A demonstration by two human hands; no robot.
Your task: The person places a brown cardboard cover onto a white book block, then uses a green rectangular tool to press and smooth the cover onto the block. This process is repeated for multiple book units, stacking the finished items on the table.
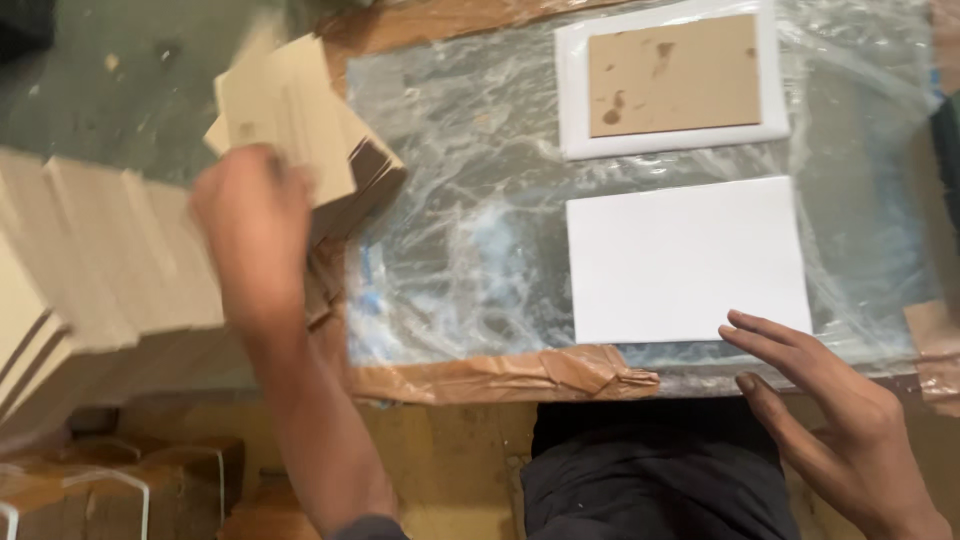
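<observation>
My left hand (255,225) is blurred and closed on a stack of tan cardboard sheets (300,120) at the left of the table. My right hand (830,420) rests with fingers spread at the table's near edge, its fingertips touching the lower right corner of a white sheet (685,258). Behind that sheet lies another white sheet (572,100) with a brown cardboard rectangle (675,75) on top of it. Both lie on a clear plastic film (470,200) that covers the table.
Brown tape (500,378) holds the film along the near edge. A long row of stacked cardboard sheets (100,260) fills the left side. Strapped bundles (120,490) lie on the floor below. A dark garment (650,470) is under the table edge.
</observation>
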